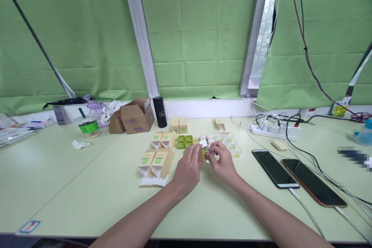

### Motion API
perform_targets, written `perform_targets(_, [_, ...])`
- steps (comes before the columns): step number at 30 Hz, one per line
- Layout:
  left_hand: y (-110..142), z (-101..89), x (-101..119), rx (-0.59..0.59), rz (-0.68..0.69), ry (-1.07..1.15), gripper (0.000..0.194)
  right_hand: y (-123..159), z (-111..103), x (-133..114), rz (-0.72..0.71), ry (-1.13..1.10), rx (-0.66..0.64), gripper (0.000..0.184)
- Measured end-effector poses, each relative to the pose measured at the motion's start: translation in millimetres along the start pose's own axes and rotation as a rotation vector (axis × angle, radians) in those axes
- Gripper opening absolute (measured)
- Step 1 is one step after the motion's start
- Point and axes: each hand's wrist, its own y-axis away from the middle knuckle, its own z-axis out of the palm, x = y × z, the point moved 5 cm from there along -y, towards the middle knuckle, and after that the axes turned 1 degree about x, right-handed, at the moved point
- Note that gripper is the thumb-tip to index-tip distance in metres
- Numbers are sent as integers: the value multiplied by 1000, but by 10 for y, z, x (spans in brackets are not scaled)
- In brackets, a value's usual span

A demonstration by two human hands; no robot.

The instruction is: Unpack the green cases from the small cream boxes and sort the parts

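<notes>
Hands [203, 162] half-hiding small carton [202, 154]

My left hand [188, 166] and right hand [222, 159] meet over the table [87, 193], both pinching a small carton [201, 155]. Just left of that grip I see 4 open cartons [158, 159] lying in 2 rows. Just behind the grip sit small trays [184, 142], and 2 upright boxes [179, 125] stand farther back. Behind and left of the grip are a flask [159, 112] and a cardboard box [137, 116], with a lidded cup [86, 125] farther left. Well right of the grip lie 2 phones [293, 174], side by side, a power strip [274, 129] behind them.
</notes>
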Motion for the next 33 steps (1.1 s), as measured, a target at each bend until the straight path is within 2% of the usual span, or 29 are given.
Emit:
perform_targets(7, [-20, -26, -45, 14, -28, 11, 62, -33, -73, -14, 43, -95, 58, 20])
perform_targets(14, [-41, -61, -71, 46, -44, -11, 62, -19, -72, 106, 260, -320, 89, 29])
perform_targets(20, [-51, -89, -70, 61, -50, -56, 63, -49, -100, 118, 345, -536, 149, 37])
perform_targets(26, [-52, -89, -76, 57, -17, -152, 65, -38, -45, 77, 507, -723, 13, 45])
perform_targets(33, [-46, -66, -16, 34, 129, -215, 59, 24, 147, -151, 544, -835, -369, 40])
